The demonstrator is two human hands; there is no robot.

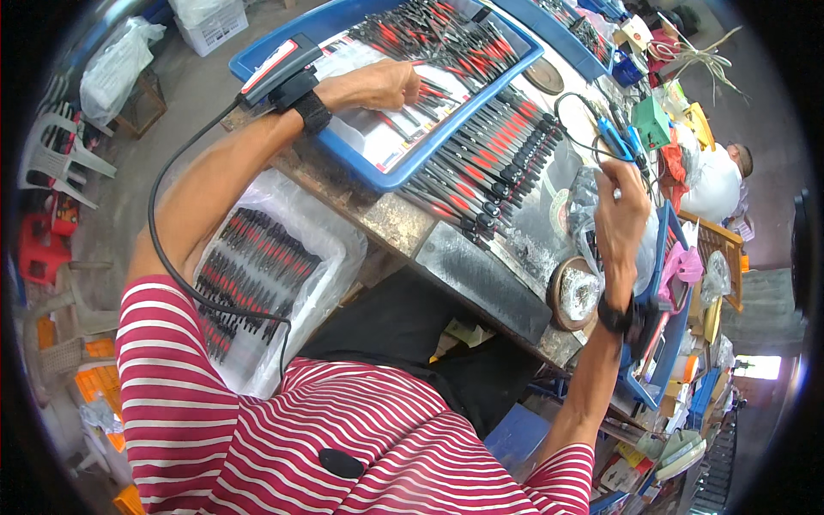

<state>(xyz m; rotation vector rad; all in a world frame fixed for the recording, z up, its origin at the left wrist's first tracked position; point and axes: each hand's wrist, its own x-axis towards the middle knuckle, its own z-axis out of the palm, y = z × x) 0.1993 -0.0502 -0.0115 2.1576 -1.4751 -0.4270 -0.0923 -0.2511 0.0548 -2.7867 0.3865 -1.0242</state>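
My left hand (390, 84) reaches over a blue tray (390, 178). Its fingers are closed, with the red end of a slim black-and-red pen-like piece (418, 63) showing beside them. Several like pieces (433, 90) lie below the hand on printed sheets in the tray, and a thick heap (442, 34) fills its far side. Over the right of the bench my right hand (621, 206) has its fingers curled closed. Just past its fingertips is a blue-handled tool (613, 137); whether the fingers grip it is unclear.
Neat rows of black-and-red pieces (493, 154) lie on the bench along the tray. A plastic-lined box (343, 249) of them stands below left. A dark block (481, 279) and a round dish (575, 292) sit at the bench's near edge. Another blue tray (661, 369) is at right.
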